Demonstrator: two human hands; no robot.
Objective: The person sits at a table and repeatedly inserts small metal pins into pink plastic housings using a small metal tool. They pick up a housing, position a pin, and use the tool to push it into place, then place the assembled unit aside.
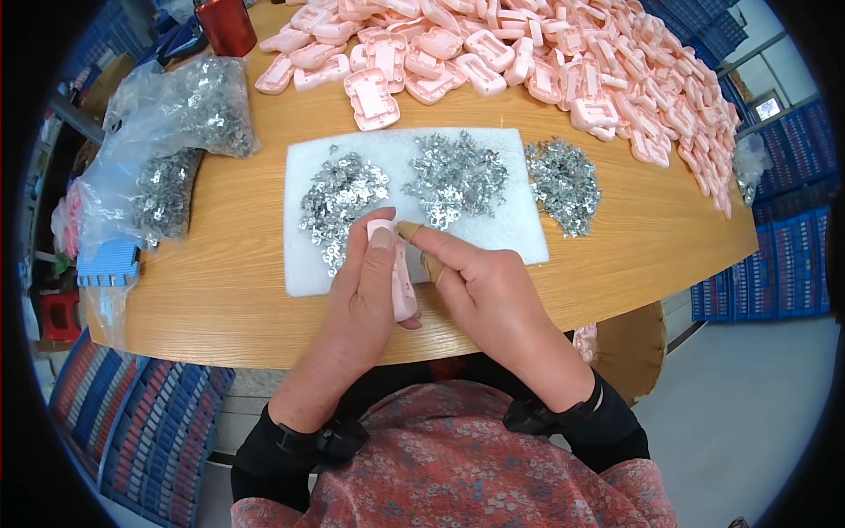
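My left hand is closed around a pink plastic housing, held on edge above the near side of a white foam sheet. My right hand has tan covers on its finger and thumb tips. Its index fingertip presses at the housing's upper edge, and the fingers are bent together. Whatever lies between them is too small or hidden to make out. Two piles of small silvery metal clips lie on the foam beyond my hands. Another heap of metal pieces sits on the wood just right of the foam.
A large mound of pink housings covers the table's far side. Clear plastic bags of metal parts stand at left, near a blue plastic piece and a red container. The curved wooden table's near edge runs before me.
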